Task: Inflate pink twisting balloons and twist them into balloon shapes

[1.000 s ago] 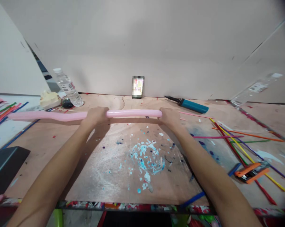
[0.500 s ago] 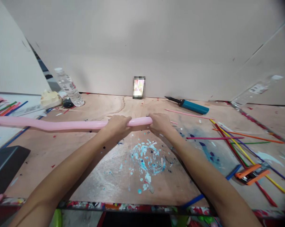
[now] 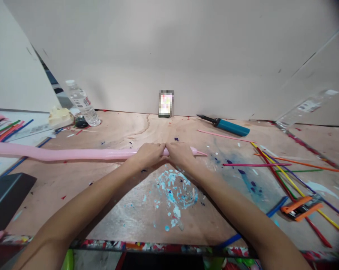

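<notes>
A long pink balloon (image 3: 87,154) stretches from the left edge of the view to the middle of the wooden table, its thin uninflated tip pointing right. My left hand (image 3: 150,155) is closed around it near the centre. Right beside it, my right hand (image 3: 181,154) also grips the balloon, close to the tip end. The two hands meet at the thumbs, with a small bit of pink showing between them. My fingertips are mostly hidden behind the hands.
A teal pump (image 3: 233,127) lies at the back right, near several thin uninflated balloons and an orange-handled tool (image 3: 301,208). A phone (image 3: 166,104) leans on the wall. Water bottles stand left (image 3: 83,103) and right (image 3: 306,107). A dark block (image 3: 10,198) sits at the left.
My right hand has moved left along the balloon to meet my left hand, which shifted slightly right and nearer. The balloon's tip now shows right of my right hand.
</notes>
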The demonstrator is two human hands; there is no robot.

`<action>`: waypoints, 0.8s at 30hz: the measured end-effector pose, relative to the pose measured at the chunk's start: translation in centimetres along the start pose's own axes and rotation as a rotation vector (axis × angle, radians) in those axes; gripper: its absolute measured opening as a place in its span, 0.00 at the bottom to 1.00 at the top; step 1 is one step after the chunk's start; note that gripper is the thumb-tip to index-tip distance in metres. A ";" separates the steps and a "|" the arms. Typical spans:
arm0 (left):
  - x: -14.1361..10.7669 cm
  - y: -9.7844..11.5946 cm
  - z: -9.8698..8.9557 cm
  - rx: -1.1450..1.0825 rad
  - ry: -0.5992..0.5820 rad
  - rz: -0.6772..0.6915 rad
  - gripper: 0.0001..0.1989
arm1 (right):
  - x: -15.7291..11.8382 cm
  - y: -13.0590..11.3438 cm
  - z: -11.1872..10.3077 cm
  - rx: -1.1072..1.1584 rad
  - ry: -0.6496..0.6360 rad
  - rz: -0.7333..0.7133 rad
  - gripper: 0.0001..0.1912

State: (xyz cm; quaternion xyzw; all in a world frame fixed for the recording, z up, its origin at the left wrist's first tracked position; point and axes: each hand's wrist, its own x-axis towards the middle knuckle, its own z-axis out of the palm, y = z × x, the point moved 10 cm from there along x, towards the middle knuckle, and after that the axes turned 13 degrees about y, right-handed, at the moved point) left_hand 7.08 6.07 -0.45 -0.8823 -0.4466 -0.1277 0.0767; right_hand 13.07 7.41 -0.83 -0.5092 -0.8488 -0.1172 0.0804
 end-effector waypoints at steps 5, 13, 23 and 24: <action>0.0 0.4 0.9 0.026 -0.092 0.041 0.20 | -0.1 -0.8 0.6 0.009 -0.008 -0.003 0.10; -0.3 -2.3 0.2 0.067 -0.036 -0.056 0.22 | 0.4 2.4 -0.6 -0.026 0.049 0.060 0.09; -0.6 -4.3 0.1 0.107 0.001 -0.111 0.24 | 0.3 4.2 -0.7 -0.058 0.083 0.113 0.11; -0.8 -4.9 -0.6 0.128 0.039 -0.139 0.24 | 0.3 5.3 -1.2 -0.071 0.098 0.129 0.11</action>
